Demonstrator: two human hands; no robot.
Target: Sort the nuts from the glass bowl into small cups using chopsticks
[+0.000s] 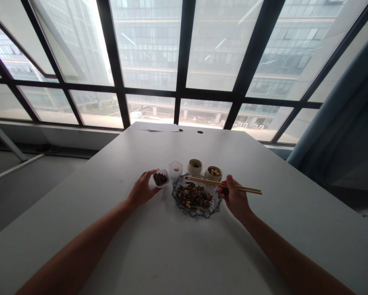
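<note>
White cup [168,178]: small, tilted, dark seeds [161,179] inside; left of glass bowl. Glass bowl [215,205]: clear, scalloped rim, upright; holds dark striped seeds mixed with paler pieces [188,202]. Wooden chopsticks [206,181]: near-parallel, tips close together over bowl's far side; rim contact unclear.

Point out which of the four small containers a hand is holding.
The leftmost one, a white cup of dark seeds: it alone is gripped, by the left hand.

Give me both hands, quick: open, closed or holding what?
Left hand: holding the small white cup of dark seeds.
Right hand: closed around a pair of chopsticks.
</note>
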